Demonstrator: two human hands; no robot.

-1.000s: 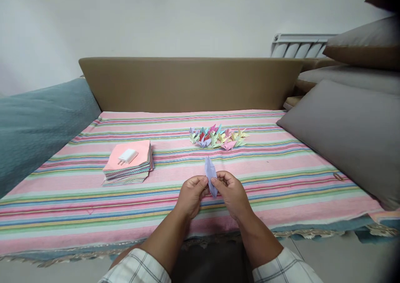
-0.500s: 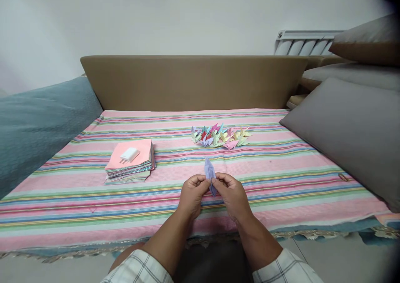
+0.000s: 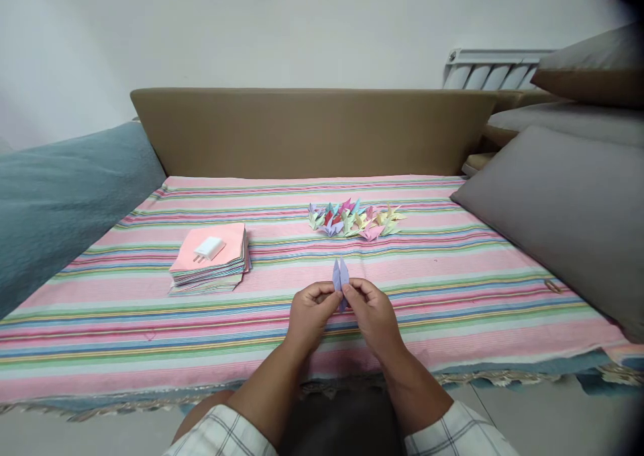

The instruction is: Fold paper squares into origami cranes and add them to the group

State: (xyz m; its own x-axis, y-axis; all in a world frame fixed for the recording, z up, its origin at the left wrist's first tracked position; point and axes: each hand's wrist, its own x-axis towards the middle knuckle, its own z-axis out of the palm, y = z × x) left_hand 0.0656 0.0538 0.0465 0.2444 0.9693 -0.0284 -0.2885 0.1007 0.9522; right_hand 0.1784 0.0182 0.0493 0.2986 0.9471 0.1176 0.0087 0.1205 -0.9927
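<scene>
A small folded lavender paper piece stands upright between my two hands, its two narrow points sticking up above my fingers. My left hand pinches its left side and my right hand pinches its right side, fingertips meeting at the paper. Both hands hover just above the striped pink cloth near its front edge. Beyond them lies a cluster of several finished coloured paper cranes.
A stack of coloured square paper with a white plug adapter on top sits at the left. A teal blanket lies at far left, grey cushions at right, a tan headboard behind.
The lavender piece has become shorter above my fingers and now shows two points. My hands closed in slightly around it and stayed in place.
</scene>
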